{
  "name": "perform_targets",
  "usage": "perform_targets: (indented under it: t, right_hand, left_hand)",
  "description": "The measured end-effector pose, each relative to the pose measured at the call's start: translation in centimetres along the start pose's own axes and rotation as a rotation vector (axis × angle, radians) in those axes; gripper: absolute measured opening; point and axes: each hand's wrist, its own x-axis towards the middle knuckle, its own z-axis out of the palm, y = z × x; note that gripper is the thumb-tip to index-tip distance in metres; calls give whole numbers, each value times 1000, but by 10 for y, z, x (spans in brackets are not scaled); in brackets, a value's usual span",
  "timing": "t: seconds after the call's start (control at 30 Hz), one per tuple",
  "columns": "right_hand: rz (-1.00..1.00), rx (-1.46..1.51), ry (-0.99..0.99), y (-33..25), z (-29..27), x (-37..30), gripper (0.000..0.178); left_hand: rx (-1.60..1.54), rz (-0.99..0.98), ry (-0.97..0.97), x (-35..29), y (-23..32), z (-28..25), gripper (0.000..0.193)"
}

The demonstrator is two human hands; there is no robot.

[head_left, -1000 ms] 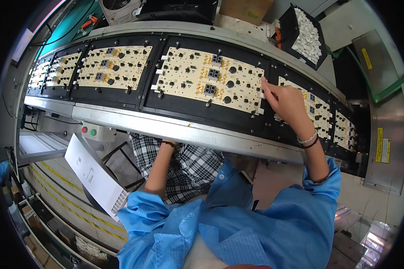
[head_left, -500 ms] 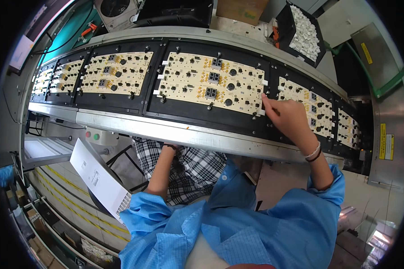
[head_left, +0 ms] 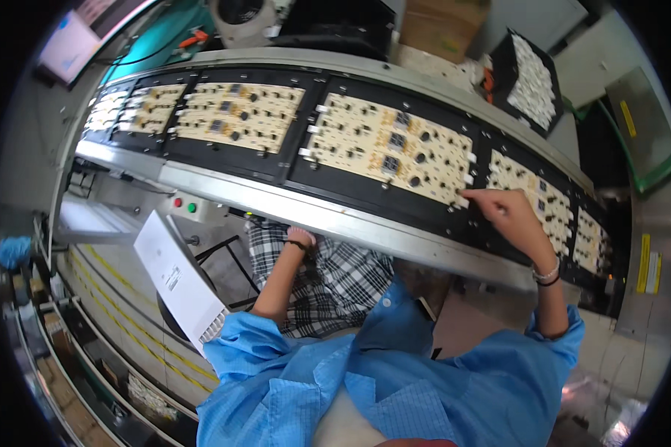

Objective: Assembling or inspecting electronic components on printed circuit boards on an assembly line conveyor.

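My right hand reaches over a cream circuit board panel. Its index finger is stretched out, with the tip at the panel's near right corner, and the other fingers are curled with nothing visible in them. Black knobs, small parts and dark display blocks cover the panel, which sits in a black carrier frame. Small white tabs stick out along its sides. My left hand lies low by the plaid cloth on my lap, under the rail's near edge; its fingers are hidden.
More board panels in frames line the conveyor left and right, behind a metal rail. Beyond it stand a black bin of white pieces and a cardboard box. A button box and a white panel are at left.
My right hand has shifted from the panel's right edge to its near right corner. The whole view has turned and slid, and more of my left hand shows.
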Motion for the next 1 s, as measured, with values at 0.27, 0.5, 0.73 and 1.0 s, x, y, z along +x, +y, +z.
perform_targets:
  t: [0.27, 0.5, 0.73, 1.0]
  right_hand:
    - [-370, -152, 504, 16, 31, 47, 20]
    - [-331, 7, 278, 4, 32, 40, 21]
    - [-438, 38, 328, -4, 39, 42, 16]
    - [-421, -81, 133, -27, 34, 37, 16]
  left_hand:
    - [-232, 375, -328, -138, 41, -66, 50]
    - [-543, 652, 293, -125, 99, -264, 28]
    - [176, 437, 703, -32, 69, -252, 46]
    - [362, 404, 725, -32, 80, -247, 56]
